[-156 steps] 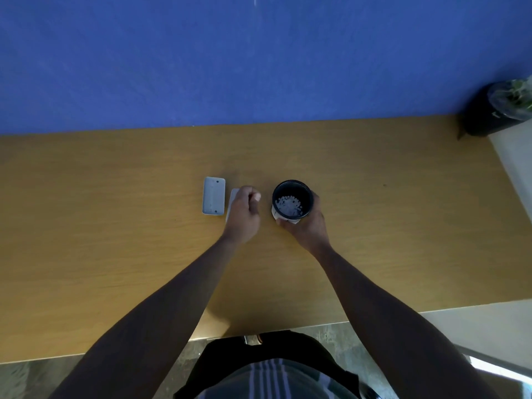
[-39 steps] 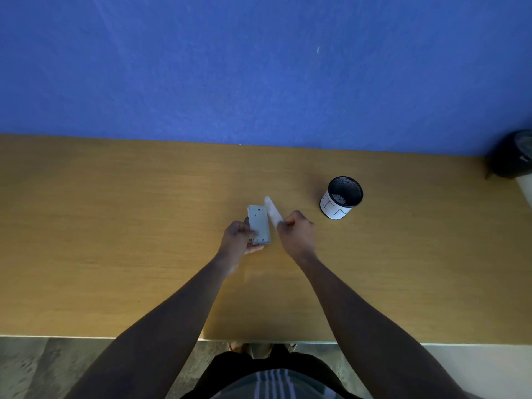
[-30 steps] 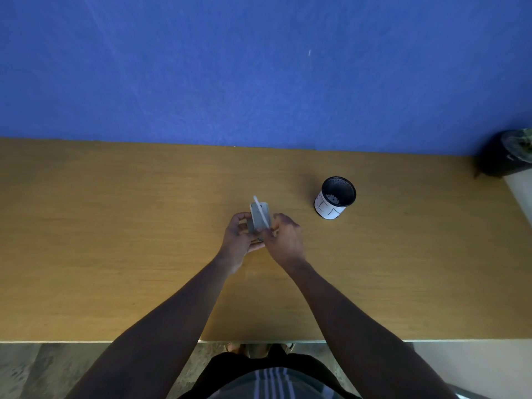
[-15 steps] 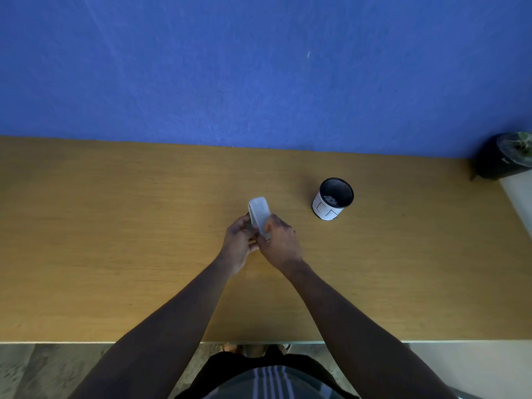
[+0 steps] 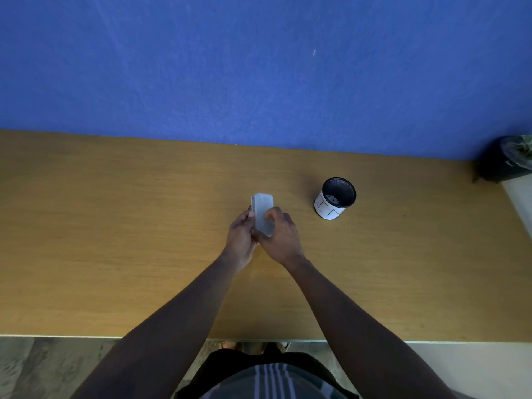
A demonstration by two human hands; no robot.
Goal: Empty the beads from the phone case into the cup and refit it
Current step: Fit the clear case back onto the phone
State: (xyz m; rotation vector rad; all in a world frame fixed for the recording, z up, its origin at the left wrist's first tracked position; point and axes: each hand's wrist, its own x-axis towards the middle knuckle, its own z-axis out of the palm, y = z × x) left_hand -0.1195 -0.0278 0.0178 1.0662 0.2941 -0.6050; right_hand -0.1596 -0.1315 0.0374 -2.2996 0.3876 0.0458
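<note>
Wood-grain tabletop, yellowish brown, runs the width of the view below a blue textured wall. Near its middle the person's left hand and right hand meet around a pale grey translucent phone case, which is lifted off the wood and tilted, its rounded far end pointing toward the wall. The left hand grips the case along its left edge, fingers curled behind it. The right hand grips the nearer, lower part from the right, with a finger curled over the case's face. Whether a phone sits inside the case cannot be told, since the hands hide the lower half.

To the right, well apart from the hands, stands a small cylindrical cup with a black inside and a white outer wall marked with thin dark lines; it stands upright, and small whitish beads lie in its bottom. At the far right edge, by the wall, sits a dark round pot holding something greenish.
</note>
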